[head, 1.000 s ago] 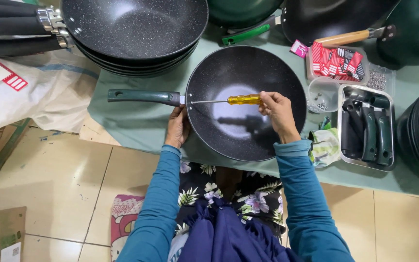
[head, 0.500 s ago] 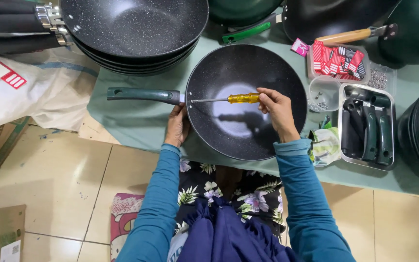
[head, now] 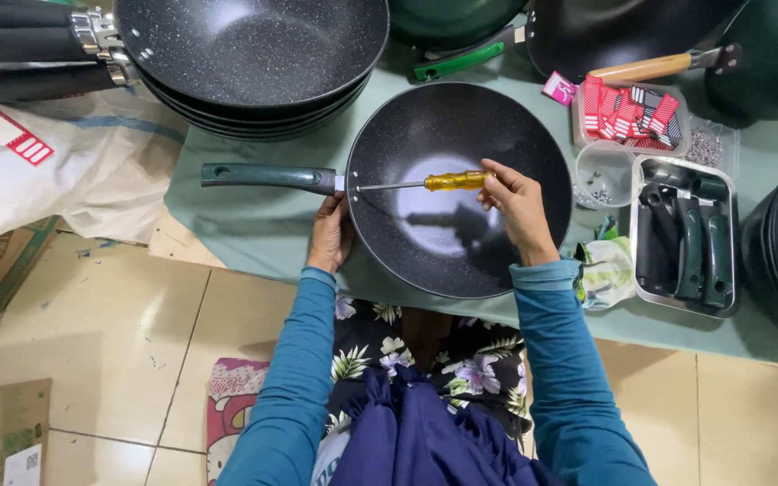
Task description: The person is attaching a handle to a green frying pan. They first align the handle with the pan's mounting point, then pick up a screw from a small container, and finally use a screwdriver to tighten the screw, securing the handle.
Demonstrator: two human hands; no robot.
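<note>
Holding tight, my right hand [head: 517,205] grips the yellow see-through handle of a screwdriver [head: 455,181], and its thin metal shaft points left to where the green handle [head: 267,175] meets the big black speckled pan [head: 461,193]. My left hand [head: 332,232] is curled around the pan's near-left rim, just under that joint. I see the pan sitting on a pale green cloth [head: 254,229] on the table, right in front of me. Behind it is a stack of black speckled pans [head: 254,54]. To the right sits a metal tray [head: 684,236] with dark green and black handles in it, touching a small clear tub [head: 603,175] with tiny screws. Behind the tub is a clear box of red and white tags [head: 630,112]. A wooden-handled pan [head: 646,67] lies at the back
</note>
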